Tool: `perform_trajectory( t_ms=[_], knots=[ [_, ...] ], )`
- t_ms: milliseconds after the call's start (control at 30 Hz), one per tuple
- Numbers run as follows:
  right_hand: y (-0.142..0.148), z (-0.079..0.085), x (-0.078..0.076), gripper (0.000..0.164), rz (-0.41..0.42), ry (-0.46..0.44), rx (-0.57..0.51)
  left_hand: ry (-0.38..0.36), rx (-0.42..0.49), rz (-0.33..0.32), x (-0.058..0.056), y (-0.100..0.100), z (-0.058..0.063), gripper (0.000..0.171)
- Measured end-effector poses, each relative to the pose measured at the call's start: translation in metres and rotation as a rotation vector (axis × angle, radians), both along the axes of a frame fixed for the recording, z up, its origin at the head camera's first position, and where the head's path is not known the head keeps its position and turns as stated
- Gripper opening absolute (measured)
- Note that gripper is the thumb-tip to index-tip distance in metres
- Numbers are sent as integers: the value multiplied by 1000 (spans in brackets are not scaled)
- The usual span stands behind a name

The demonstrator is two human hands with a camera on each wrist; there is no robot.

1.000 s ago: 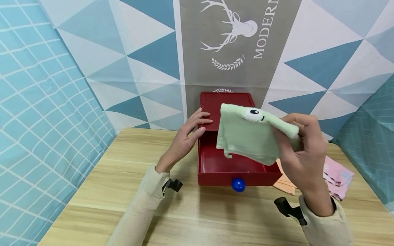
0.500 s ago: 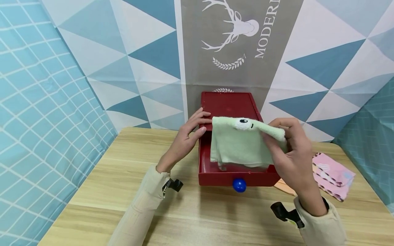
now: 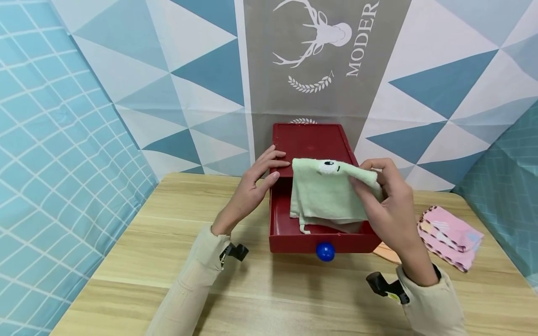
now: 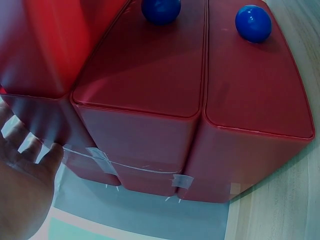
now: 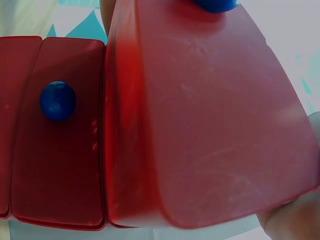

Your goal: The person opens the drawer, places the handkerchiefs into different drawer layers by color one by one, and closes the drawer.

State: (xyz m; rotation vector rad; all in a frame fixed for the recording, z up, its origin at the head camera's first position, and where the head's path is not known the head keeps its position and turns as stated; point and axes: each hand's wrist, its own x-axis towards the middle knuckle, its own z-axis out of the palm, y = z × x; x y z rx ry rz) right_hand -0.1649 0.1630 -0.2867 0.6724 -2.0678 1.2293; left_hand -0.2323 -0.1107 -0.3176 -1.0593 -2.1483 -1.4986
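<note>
My right hand pinches the right end of a pale green folded towel with a stitched eye. The towel hangs over and partly inside the pulled-out top drawer of a red drawer cabinet. A blue knob sits on the drawer's front. My left hand rests on the cabinet's upper left edge with fingers extended, and the left wrist view shows it against the side wall. In the right wrist view the open drawer's front hides the towel and most of the right hand.
Two closed lower drawers carry blue knobs. Right of the cabinet a pink folded cloth lies on the wooden table, with an orange cloth partly hidden behind the right hand. A patterned wall covering rises behind the cabinet.
The right hand has moved left and lowered the green towel into the open drawer's space. More of the pink cloth now shows. My left hand has stayed on the cabinet.
</note>
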Motion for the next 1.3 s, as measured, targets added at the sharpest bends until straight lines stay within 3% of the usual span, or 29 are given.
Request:
perform_trajectory(
  t_ms=[633, 900, 1133, 1300],
  knots=[
    [11, -3, -8, 26, 25, -212, 71, 2, -15, 19, -1, 0, 1, 32],
    [15, -2, -9, 21, -40, -199, 137, 7, -11, 19, 0, 1, 1, 31],
    [13, -4, -10, 22, 34, -204, 213, 7, -12, 9, -1, 1, 0, 31],
    [12, -4, -9, 24, 44, -228, 241, 12, -8, 3, -1, 1, 0, 31]
  ],
)
